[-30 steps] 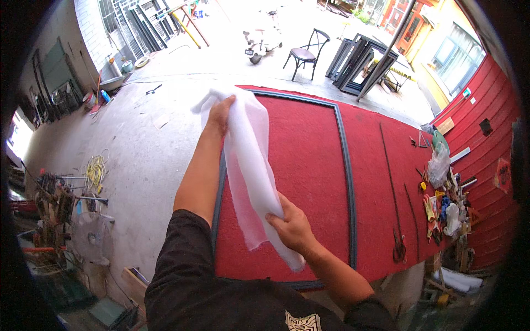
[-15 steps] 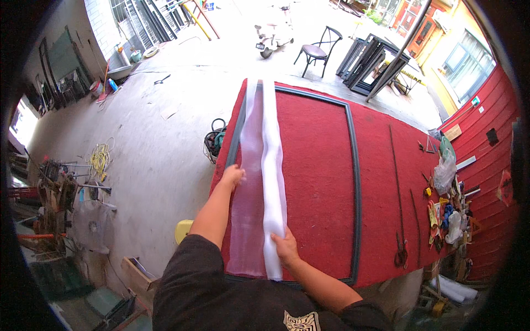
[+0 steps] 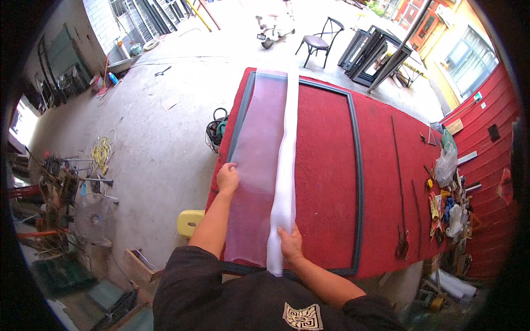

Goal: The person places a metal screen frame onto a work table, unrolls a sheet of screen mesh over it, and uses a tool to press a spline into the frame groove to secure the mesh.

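Observation:
A long roll of white mesh screen (image 3: 285,190) lies lengthwise over a dark grey rectangular frame (image 3: 358,165) on a red-covered table (image 3: 381,193). From the roll, a sheer unrolled strip of the mesh (image 3: 259,138) spreads left over the frame's left side. My left hand (image 3: 227,177) is closed at the strip's left edge, fingertips pinched on the mesh. My right hand (image 3: 291,243) grips the near part of the roll, thumb on top; its other fingers are partly hidden behind the roll.
Two thin dark rods (image 3: 396,171) lie on the table's right part. Gloves (image 3: 435,207), plastic bags (image 3: 445,165) and small tools crowd its right end. A yellow stool (image 3: 190,223) and a dark basket (image 3: 216,132) stand left of the table. A chair (image 3: 317,42) stands beyond it.
The mesh roll has shifted right and the unrolled strip looks wider and flatter. My left hand has moved slightly left, onto the mesh edge. My right hand has moved a little right with the roll.

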Tool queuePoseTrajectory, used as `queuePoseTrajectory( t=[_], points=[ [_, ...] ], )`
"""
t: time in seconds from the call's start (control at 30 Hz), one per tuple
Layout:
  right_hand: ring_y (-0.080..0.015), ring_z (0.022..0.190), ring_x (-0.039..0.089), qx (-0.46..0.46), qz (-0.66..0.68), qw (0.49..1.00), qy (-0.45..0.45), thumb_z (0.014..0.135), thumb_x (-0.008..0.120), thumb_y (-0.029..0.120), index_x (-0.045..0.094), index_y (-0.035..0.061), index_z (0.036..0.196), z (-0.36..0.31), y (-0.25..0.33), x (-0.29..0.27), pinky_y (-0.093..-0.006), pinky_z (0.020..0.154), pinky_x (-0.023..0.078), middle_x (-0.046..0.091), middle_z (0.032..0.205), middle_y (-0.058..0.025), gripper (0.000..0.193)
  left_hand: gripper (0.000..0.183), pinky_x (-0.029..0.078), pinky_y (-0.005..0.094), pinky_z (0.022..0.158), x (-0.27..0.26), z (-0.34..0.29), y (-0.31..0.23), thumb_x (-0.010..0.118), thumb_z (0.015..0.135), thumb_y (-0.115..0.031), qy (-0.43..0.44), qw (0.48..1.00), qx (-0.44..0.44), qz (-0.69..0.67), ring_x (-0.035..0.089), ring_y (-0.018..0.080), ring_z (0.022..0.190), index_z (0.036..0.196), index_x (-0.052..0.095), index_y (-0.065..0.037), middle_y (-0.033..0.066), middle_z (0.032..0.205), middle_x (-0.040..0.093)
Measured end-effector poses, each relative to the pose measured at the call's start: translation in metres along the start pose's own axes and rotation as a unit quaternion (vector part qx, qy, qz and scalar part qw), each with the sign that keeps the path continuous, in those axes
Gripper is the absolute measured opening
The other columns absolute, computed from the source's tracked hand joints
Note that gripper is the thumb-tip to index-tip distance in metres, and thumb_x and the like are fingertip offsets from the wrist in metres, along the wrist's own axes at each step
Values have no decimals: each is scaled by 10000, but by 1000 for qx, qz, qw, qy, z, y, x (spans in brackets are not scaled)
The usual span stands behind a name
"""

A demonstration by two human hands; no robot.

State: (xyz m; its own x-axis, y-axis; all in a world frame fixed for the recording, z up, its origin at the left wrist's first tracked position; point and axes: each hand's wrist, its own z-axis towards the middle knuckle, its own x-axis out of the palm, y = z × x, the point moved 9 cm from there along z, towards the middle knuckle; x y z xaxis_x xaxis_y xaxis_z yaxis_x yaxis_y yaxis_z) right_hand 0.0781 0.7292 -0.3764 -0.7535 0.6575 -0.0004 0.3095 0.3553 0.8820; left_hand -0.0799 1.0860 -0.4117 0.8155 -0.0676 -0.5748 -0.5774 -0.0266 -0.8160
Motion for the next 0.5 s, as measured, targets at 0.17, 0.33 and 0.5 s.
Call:
queuePoseTrajectory(
  t=[0.17,0.33,0.5],
  points=[
    [-233,1103,666,61,27,997,26,1018,656,96,547,38,1461,3,-20,1,-415,962,552,696,1267,-122,460,312,594,411,768,-4,-44,28,700,981,-279,128,989,-77,-15,759,251,824,1187,750,-49,130,990,788],
    [-243,1106,665,70,19,994,79,1021,661,107,523,41,1477,10,-25,5,-430,973,554,685,1279,-121,481,255,580,359,658,-24,-70,60,687,1015,-233,162,983,-33,-77,717,175,706,1165,746,-36,88,900,764],
    [-229,1088,666,50,39,993,97,1029,654,114,522,46,1490,17,-22,11,-409,961,554,688,1274,-111,484,233,567,362,627,-48,-75,54,679,1006,-217,92,992,-40,-70,707,175,638,1136,756,-40,88,850,765]
  ],
)
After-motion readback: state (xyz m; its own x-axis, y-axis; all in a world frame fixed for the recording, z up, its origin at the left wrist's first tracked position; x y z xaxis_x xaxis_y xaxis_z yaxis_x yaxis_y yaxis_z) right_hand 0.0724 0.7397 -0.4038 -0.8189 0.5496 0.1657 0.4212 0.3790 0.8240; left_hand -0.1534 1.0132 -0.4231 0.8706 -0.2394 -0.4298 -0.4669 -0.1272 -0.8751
